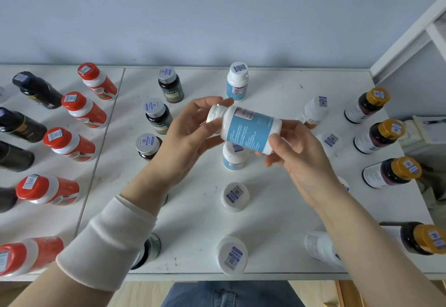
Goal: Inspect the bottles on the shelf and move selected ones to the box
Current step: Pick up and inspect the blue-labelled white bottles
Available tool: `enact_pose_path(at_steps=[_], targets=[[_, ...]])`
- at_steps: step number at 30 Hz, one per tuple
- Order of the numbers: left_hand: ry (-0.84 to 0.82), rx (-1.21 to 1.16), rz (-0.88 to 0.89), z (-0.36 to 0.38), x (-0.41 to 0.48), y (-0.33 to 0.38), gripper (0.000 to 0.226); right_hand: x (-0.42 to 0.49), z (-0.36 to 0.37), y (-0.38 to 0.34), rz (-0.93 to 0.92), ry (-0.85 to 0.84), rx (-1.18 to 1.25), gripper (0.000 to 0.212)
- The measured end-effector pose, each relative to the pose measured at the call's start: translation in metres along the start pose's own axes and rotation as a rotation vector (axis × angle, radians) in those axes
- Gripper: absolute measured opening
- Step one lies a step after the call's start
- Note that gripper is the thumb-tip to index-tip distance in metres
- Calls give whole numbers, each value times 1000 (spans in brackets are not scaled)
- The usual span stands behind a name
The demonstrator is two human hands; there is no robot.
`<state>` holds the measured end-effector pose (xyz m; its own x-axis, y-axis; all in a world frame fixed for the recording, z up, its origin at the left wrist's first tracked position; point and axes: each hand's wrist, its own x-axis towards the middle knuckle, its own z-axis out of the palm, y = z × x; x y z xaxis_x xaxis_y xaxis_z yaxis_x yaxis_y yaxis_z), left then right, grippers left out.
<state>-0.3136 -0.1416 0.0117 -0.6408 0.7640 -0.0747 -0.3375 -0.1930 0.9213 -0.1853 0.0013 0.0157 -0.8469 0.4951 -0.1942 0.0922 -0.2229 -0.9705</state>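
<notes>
A white bottle with a blue label [248,129] lies sideways in the air above the white shelf [277,200], held between both hands. My left hand [190,132] grips its white cap end, thumb and fingers curled round the cap. My right hand [296,149] grips its base end with the thumb on the label. Below it stands another white and blue bottle [233,157], partly hidden. More of the same kind stand in a column: one at the back [237,81], two nearer me [234,196] [232,254].
Red-capped bottles [83,110] and black bottles [36,89] fill the left shelf panel. Dark bottles with grey caps [158,114] stand left of centre. White bottles [316,111] and yellow-capped dark bottles [379,135] line the right. A wall rises behind the shelf.
</notes>
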Motion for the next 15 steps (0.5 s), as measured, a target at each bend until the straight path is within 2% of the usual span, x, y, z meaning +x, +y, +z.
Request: enact_pose_path(at_steps=[1,2,5,7,11,15], targets=[[34,-37,-43,1,0,-3,23,-1,4,-3,-15,66,-68,38],[66,-67,-86,2,1,-6,22,-1,9,-6,-33,126,-149,37],[99,-127,-185,5,4,-7,27,-3,23,-9,-158,264,-419,53],[86,-98,-199,6,8,-3,27,-3,27,-5,-253,315,-520,56],[82,-8,-184,5,19,7,22,-3,28,5,-353,320,-650,62],[47,89,-112,2,27,16,18,-3,21,9,-327,248,-603,57]])
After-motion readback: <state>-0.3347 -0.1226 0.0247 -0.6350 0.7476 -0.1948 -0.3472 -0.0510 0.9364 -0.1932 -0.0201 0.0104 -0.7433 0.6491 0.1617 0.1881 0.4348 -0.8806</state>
